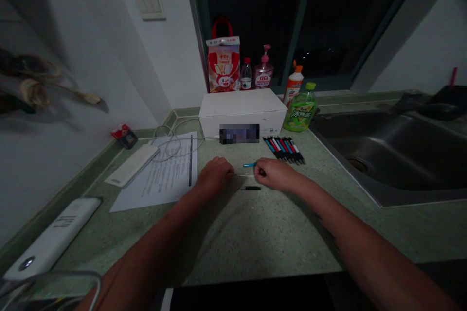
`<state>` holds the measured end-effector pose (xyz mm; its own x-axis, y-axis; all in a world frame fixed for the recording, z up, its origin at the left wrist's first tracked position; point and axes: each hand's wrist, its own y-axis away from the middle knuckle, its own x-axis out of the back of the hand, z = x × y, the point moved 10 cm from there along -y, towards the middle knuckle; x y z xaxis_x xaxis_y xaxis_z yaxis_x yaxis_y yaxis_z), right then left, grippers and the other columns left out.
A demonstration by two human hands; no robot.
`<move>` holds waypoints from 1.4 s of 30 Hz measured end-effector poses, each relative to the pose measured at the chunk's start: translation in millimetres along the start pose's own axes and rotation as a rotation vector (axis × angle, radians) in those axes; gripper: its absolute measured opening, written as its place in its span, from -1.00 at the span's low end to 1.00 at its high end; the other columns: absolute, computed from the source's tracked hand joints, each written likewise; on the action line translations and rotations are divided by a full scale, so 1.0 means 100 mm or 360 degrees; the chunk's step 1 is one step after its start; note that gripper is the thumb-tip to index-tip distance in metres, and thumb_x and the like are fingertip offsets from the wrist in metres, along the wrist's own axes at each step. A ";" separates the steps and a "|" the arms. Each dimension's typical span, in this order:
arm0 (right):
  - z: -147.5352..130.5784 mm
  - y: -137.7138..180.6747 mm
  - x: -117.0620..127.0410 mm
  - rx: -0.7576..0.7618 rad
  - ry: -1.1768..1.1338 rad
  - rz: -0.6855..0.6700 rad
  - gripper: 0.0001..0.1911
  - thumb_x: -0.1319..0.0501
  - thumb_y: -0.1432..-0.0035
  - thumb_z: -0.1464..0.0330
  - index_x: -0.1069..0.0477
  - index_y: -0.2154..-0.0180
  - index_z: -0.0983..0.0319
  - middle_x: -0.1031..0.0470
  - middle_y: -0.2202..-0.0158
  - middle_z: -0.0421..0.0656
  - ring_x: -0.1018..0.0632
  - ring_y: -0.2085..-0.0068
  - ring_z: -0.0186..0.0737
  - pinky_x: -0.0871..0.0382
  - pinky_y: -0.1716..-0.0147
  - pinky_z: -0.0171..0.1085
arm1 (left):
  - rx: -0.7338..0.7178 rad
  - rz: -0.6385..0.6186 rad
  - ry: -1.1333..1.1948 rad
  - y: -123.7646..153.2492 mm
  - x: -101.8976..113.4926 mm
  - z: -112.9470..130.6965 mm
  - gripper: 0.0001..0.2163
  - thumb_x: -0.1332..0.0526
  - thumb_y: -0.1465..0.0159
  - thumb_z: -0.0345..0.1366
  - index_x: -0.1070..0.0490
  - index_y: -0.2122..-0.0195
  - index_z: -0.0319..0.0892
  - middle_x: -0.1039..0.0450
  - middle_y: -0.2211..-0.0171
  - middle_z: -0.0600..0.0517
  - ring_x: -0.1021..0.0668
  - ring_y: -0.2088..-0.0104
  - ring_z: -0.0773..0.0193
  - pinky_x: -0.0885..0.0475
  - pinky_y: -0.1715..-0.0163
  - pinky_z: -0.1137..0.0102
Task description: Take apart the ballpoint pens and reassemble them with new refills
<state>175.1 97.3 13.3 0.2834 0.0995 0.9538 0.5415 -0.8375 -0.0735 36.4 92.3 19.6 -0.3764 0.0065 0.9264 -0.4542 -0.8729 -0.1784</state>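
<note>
My left hand point(215, 175) is closed in a pinch at the left end of a thin, pale pen refill point(245, 176). The refill spans to my right hand point(275, 175), whose fingers are curled shut around its other end. A blue pen barrel point(249, 165) juts out left of my right hand; whether the fingers touch it is hidden. Just below the hands, a black pen part point(251, 188) lies on the counter. Several assembled pens point(283, 149) in blue, red, white and black lie in a row beyond my right hand.
A white box point(242, 107) stands behind the hands, a dark blurred item point(239, 134) before it. Left are a printed sheet point(164, 175), a white flat case point(133, 165) and a white power strip point(54, 238). Right are a green soap bottle point(301, 109) and sink point(379, 155).
</note>
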 end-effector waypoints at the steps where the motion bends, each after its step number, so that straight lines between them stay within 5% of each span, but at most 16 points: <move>1: 0.00 0.00 0.00 -0.0005 -0.0004 -0.0004 -0.92 -0.27 -0.16 0.50 -0.50 0.37 0.23 -0.51 0.33 -0.15 -0.49 0.35 -0.21 -0.16 0.41 -0.32 | -0.0004 -0.0008 0.0022 -0.01 -0.01 0.01 -0.84 -0.18 -0.26 -0.41 -0.54 0.38 -0.14 -0.49 0.32 -0.09 -0.46 0.21 0.07 -0.33 0.16 0.21; 21: -0.11 -0.01 -0.02 0.0016 -0.0029 -0.0030 -0.95 -0.28 -0.22 0.46 -0.51 0.31 0.24 -0.49 0.30 -0.18 -0.50 0.28 -0.24 -0.21 0.33 -0.35 | 0.0023 -0.0032 -0.0009 -0.01 -0.12 0.17 -0.86 -0.19 -0.31 -0.41 -0.55 0.31 -0.17 -0.51 0.29 -0.04 -0.47 0.19 0.15 -0.36 0.13 0.29; 30: 0.06 -0.02 0.20 -0.0190 0.0154 0.0271 -0.79 -0.30 -0.35 0.32 -0.49 0.02 0.23 -0.44 0.02 -0.10 -0.53 0.07 -0.14 -0.34 0.20 -0.31 | -0.0025 0.0120 0.0040 -0.09 -0.18 0.22 -0.86 -0.26 -0.31 -0.33 -0.57 0.14 -0.15 -0.52 0.22 -0.03 -0.47 0.12 0.12 -0.36 0.06 0.25; 42: 0.05 -0.04 0.07 -0.0143 0.0245 0.0103 -0.91 -0.29 -0.33 0.36 -0.50 0.14 0.20 -0.45 0.09 -0.12 -0.54 0.16 -0.18 -0.31 0.28 -0.33 | 0.0065 0.0144 0.0112 -0.11 -0.17 0.18 -0.93 -0.26 -0.26 -0.41 -0.54 0.29 -0.17 -0.52 0.26 -0.03 -0.48 0.16 0.14 -0.38 0.09 0.27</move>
<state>179.3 104.1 18.8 0.1870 -0.0335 0.9818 0.4516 -0.8846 -0.1162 62.6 92.9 12.4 -0.4708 -0.0402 0.8813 -0.3829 -0.8907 -0.2452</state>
